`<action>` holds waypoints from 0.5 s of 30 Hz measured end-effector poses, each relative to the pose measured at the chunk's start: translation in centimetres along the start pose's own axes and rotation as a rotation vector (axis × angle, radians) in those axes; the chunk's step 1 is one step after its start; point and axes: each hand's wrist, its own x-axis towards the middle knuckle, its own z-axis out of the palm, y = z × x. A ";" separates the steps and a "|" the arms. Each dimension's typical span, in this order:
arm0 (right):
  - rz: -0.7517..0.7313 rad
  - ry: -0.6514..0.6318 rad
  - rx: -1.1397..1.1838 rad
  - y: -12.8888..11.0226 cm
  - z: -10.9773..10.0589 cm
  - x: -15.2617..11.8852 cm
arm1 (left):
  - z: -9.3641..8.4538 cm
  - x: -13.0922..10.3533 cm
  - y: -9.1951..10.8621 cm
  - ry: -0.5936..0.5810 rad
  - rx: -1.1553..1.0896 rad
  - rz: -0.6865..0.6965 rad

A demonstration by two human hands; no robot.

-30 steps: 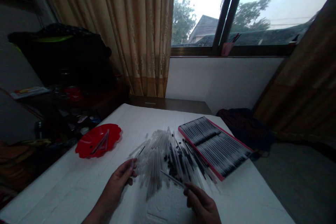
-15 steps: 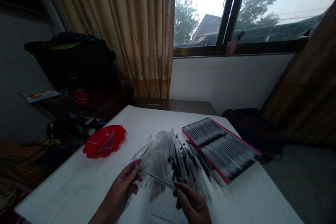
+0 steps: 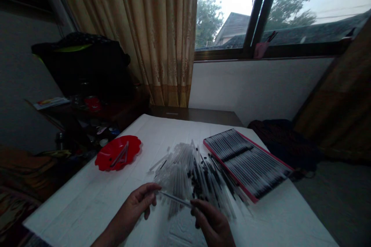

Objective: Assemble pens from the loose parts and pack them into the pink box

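Observation:
A thin, clear-barrelled pen [image 3: 175, 198] is held slanting between my two hands. My right hand [image 3: 213, 220] is closed around its lower right end. At the other end, the thumb and fingers of my left hand [image 3: 142, 200] pinch its tip; any small part between them is too blurred to make out. Just beyond my hands lies a heap of clear plastic pen barrels [image 3: 177, 168]. Dark refills and small black pieces [image 3: 199, 179] are strewn along the heap's right side.
A pink-edged box [image 3: 249, 162] with rows of black-ended pens lies at the right of the white table [image 3: 72, 204]. A scalloped red dish [image 3: 102, 158] holding a few clear and dark pieces stands at the left. Behind are a curtain [image 3: 165, 38] and a window.
My left hand's fingertips have come to the pen's tip, closing the gap between them. My right hand keeps its hold. The whole view has shifted slightly.

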 end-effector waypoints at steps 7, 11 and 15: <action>-0.102 -0.335 -0.354 -1.7 -3.3 1.8 | 0.1 -0.1 0.8 -0.109 0.324 0.056; -0.117 -0.429 -0.497 -2.8 -3.5 2.6 | 0.9 0.3 0.9 -0.142 0.336 0.045; -0.156 -0.487 -0.649 -1.1 -3.0 2.2 | 2.2 1.1 -0.8 -0.174 0.222 -0.012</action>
